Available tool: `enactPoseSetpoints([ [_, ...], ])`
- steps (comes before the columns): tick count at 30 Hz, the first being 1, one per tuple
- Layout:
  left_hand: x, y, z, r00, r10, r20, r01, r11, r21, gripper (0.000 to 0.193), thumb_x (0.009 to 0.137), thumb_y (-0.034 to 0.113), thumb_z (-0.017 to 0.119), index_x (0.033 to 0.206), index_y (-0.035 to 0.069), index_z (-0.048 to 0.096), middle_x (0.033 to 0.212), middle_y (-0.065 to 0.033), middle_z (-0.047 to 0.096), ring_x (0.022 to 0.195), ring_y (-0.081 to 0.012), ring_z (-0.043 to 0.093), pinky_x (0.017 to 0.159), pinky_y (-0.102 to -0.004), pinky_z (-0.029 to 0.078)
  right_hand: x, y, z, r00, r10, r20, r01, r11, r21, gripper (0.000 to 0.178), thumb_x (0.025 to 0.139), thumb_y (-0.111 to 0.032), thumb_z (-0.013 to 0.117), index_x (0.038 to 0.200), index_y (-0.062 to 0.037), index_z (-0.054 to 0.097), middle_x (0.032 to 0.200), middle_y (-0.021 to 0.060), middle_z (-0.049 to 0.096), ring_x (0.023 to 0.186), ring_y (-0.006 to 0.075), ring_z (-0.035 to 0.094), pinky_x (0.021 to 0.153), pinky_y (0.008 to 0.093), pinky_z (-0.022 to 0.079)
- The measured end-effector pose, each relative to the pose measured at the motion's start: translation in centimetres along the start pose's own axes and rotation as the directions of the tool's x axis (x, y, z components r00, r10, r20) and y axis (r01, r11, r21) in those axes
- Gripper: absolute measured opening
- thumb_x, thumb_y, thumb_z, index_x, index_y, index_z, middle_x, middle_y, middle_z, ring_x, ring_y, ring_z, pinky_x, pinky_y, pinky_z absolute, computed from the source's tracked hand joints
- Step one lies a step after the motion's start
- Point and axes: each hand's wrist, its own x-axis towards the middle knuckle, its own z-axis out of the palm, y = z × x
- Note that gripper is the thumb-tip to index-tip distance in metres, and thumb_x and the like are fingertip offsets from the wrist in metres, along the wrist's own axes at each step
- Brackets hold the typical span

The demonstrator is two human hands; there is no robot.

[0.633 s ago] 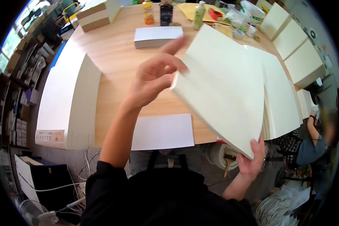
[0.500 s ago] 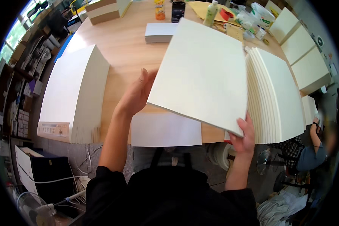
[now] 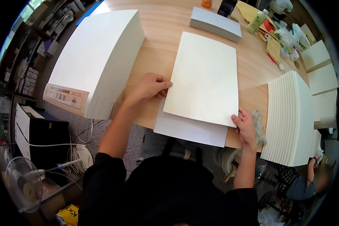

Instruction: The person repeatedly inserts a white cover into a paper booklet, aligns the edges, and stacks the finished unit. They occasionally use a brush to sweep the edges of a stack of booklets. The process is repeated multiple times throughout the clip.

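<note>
A large cream sheet of card [image 3: 207,75] lies flat on the wooden table [image 3: 165,26] in front of me. My left hand [image 3: 148,87] pinches its left edge near the lower corner. My right hand [image 3: 245,126] grips its lower right corner. Under the card's near end a white sheet [image 3: 188,130] lies at the table's front edge, partly hanging over it.
A tall stack of white sheets [image 3: 98,56] with a printed label stands at the left. A fanned stack of cream cards [image 3: 290,116] stands at the right. A grey pile [image 3: 216,24], bottles and clutter sit at the far side. A seated person [image 3: 309,180] is at lower right. A fan [image 3: 24,184] stands on the floor.
The cream card was held up tilted in the air; both hands have brought it down flat onto the table over the white sheet. My view has tipped down and closer.
</note>
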Motion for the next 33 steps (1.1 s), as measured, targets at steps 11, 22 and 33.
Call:
enactPoseSetpoints([
  [11,1.0,-1.8,-0.5,0.994,0.076,-0.076,-0.071,0.995,0.068,0.02,0.098,0.017,0.074,0.099,-0.003,0.078,0.08,-0.0037,0.073,0.068,-0.0086,0.066,0.058,-0.0255,0.053,-0.5,-0.6,1.3,1.0,0.003,0.027,-0.004,0.998,0.057,0.059,0.1,-0.012,0.075,0.151,0.0037,0.05,0.107,0.0019,0.078,0.077,-0.0002,0.06,0.064,0.0157,0.043],
  [22,-3.2,-4.2,0.2,0.904,0.367,-0.219,-0.23,0.85,0.474,0.024,0.095,0.017,0.072,0.107,-0.004,0.075,0.098,-0.0123,0.076,0.091,-0.03,0.071,0.085,-0.0411,0.056,-1.0,0.0,0.2,0.999,-0.004,-0.036,0.0,0.992,-0.123,0.043,0.104,-0.016,0.069,0.14,0.0052,0.062,0.082,-0.0009,0.069,0.071,0.0032,0.059,0.062,0.0194,0.046],
  [33,-9.4,-8.5,4.8,0.793,0.571,-0.214,-0.341,0.706,0.621,0.053,0.086,0.002,0.076,0.138,0.002,0.066,0.154,-0.0102,0.058,0.15,-0.0357,0.042,0.123,-0.0461,0.034,-0.2,1.1,0.7,0.929,-0.331,-0.168,0.212,0.845,-0.492,0.025,0.096,-0.016,0.075,0.115,-0.0001,0.078,0.088,0.0098,0.071,0.073,0.0181,0.063,0.067,0.0316,0.049],
])
